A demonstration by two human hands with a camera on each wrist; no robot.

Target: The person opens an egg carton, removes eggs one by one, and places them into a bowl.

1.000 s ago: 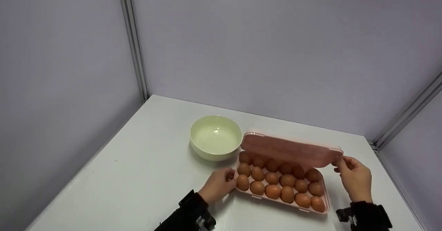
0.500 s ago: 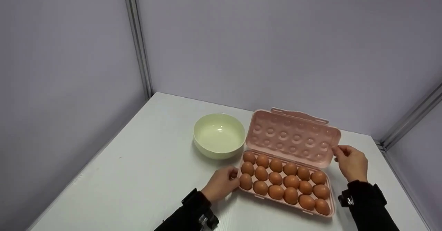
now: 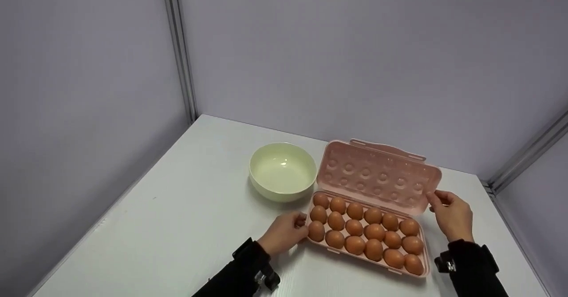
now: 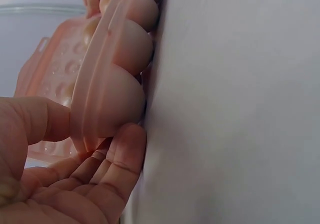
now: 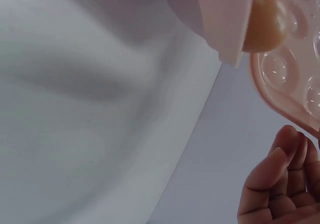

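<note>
A pink egg carton [image 3: 341, 255] lies on the white table, filled with several brown eggs [image 3: 375, 231]. Its dimpled lid [image 3: 377, 177] stands raised behind the tray. My left hand [image 3: 298, 226] grips the tray's left end; in the left wrist view the thumb lies on the rim [image 4: 95, 73] and the fingers [image 4: 125, 154] curl under the side, beside the eggs [image 4: 130, 48]. My right hand [image 3: 437, 199] is at the lid's right edge, its fingertips touching it. The right wrist view shows nearly straight fingers [image 5: 280, 179] just below the lid [image 5: 295, 68].
An empty pale green bowl [image 3: 283, 172] stands just left of the carton's far corner. The table [image 3: 186, 208] is boxed in by grey walls on the left, back and right, with metal posts [image 3: 179, 48] in the corners.
The lid has swung up from half-raised over the eggs to standing behind the tray. My right hand followed its right edge. My left hand stayed on the tray's left end.
</note>
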